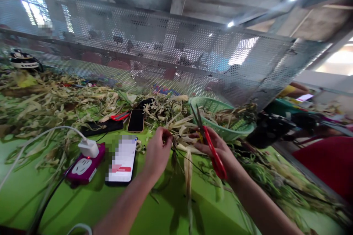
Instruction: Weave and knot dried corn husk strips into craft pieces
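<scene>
Red-handled scissors (213,154) are in my right hand (217,147), their blades apart and pointing up and away. My left hand (160,150) is closed in a pinch on a thin, dark plant stem just left of the scissors. Dry leaves (188,176) hang and lie below and between my hands. Beyond them, a heap of dried plant stalks (171,112) rests on the green table (154,209). A light green basket (211,102) with plant pieces inside stands behind my right hand.
A lit phone (121,161), a dark phone (136,120) and a purple power socket (88,165) with cables lie on the left. Green stems (273,180) cover the right side. A perforated metal screen (165,51) stands behind the table.
</scene>
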A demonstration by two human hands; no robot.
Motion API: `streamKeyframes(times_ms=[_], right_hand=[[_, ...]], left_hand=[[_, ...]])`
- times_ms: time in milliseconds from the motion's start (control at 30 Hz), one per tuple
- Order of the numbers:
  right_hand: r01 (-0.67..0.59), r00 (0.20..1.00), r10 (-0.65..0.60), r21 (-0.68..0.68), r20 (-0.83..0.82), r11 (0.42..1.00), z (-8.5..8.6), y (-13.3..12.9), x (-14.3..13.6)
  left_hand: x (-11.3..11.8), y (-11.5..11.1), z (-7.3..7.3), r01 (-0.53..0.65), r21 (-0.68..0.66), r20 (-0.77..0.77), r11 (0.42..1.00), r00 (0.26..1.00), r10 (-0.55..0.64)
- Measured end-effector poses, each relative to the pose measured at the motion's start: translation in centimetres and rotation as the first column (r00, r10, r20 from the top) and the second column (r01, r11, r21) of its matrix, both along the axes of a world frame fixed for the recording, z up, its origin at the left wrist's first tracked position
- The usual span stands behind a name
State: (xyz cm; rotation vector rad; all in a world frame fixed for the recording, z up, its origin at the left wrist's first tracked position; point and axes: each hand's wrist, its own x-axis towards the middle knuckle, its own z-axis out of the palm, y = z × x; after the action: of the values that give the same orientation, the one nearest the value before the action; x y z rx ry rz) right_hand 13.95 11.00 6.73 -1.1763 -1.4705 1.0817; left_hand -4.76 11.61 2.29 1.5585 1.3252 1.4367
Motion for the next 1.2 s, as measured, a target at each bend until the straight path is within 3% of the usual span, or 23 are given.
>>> streamKeyframes(times_ms=[233, 400, 600, 733, 867, 933, 1033, 1200], right_hand=[[0.006, 0.986, -0.009, -0.019, -0.169, 1.0, -1.2, 1.3, -3.7], [0.028, 0.993, -0.024, 0.035, -0.113, 0.999, -1.6, 1.5, -3.5], [0.073, 0.995, -0.064, 0.124, -0.074, 0.99, -2.2, 1.6, -3.3], [0.078, 0.997, -0.073, 0.155, -0.039, 0.985, -1.6, 1.5, -2.6], [0.069, 0.997, -0.072, 0.199, 0.004, 0.977, 0.2, 0.5, -0.3], [0.004, 0.997, -0.016, 0.145, 0.081, 0.989, 1.3, -0.6, 1.2], [-0.134, 0.967, 0.141, -0.048, 0.213, 0.99, 2.5, -2.7, 3.1], [-0.22, 0.93, 0.289, -0.285, 0.228, 0.933, 2.0, -5.2, 3.9]], left_hand=[[0.3, 0.0, -0.5, 0.083, 0.076, -0.004, 0.994, 0.997, -0.083], [0.3, 0.0, -0.3, 0.107, 0.018, 0.095, 0.994, 0.99, -0.108], [0.4, 0.4, -0.6, 0.232, -0.082, 0.29, 0.969, 0.936, -0.199], [0.4, 1.0, -1.3, 0.234, -0.125, 0.329, 0.964, 0.927, -0.182], [0.4, 1.3, -1.7, 0.234, -0.17, 0.376, 0.957, 0.913, -0.156], [0.5, 1.3, -1.5, 0.231, -0.173, 0.413, 0.957, 0.899, -0.143], [0.5, 1.0, -1.1, 0.226, -0.161, 0.443, 0.961, 0.887, -0.134], [0.5, 0.8, -0.7, 0.231, -0.16, 0.435, 0.96, 0.889, -0.141]])
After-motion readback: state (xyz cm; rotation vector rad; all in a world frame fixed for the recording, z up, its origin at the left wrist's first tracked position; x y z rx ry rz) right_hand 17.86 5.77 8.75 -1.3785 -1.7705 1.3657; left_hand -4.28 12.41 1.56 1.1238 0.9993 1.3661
